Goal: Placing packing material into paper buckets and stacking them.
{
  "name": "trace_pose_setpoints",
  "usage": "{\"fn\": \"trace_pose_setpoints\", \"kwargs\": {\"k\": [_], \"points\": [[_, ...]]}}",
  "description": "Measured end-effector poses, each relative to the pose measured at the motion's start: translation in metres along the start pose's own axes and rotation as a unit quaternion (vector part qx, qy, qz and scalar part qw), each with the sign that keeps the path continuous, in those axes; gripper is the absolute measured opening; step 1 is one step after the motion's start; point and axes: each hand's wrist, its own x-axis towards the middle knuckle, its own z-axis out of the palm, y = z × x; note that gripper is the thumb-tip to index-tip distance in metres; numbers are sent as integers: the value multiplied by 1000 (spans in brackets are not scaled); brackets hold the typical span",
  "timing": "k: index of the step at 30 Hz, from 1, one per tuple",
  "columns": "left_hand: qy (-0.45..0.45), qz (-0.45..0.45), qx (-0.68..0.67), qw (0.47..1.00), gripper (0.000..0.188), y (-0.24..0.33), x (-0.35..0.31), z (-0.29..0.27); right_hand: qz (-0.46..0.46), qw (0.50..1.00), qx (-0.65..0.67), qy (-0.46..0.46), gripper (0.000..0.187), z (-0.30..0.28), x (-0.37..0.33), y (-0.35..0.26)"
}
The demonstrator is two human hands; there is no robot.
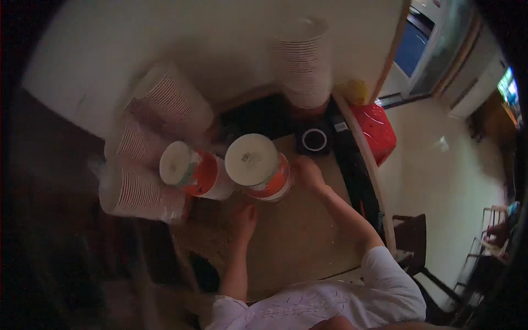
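Observation:
Two cylindrical stacks with white round tops and red-and-white sides stand at the middle of the table: a smaller one (pixel 204 174) at left and a larger one (pixel 273 184) at right. My left hand (pixel 245 221) is just in front of them, fingers loosely apart and pointing forward, with nothing seen in it. Beside the larger cylinder's right side is my right hand (pixel 309 175). Its fingers are dim and partly hidden, and whether they touch the cylinder cannot be told.
Tall stacks of nested white cups (pixel 170 104) lean at the left, and another stack (pixel 303 66) stands at the back. A black object with a white ring (pixel 314 140) lies near the right hand. A red stool (pixel 375 129) stands beyond the table's right edge (pixel 369 170).

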Motion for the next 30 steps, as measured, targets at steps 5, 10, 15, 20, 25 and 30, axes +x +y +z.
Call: {"fn": "trace_pose_setpoints", "kwargs": {"k": [5, 10, 15, 20, 25, 30], "points": [[-3, 32, 23, 999, 14, 22, -1, -15, 61, 984, 144, 85, 19, -13, -8, 20], [107, -77, -102, 986, 15, -1, -24, -33, -123, 978, 4, 168, 18, -62, 6, -106], [93, -221, -237, 942, 14, -13, -5, -33, -258, 957, -44, 125, 20, -67, 16, -168], [115, -272, -316, 902, 14, -37, -16, -7, -69, 973, 139, 171, 16, -59, 20, -139], [119, -169, -388, 898, 12, -9, -21, 32, 113, 903, 410, -60, 13, -22, 10, 27], [132, -137, -324, 927, 19, 13, -33, 24, 64, 989, 121, -47, 14, -16, 2, -38]]}}
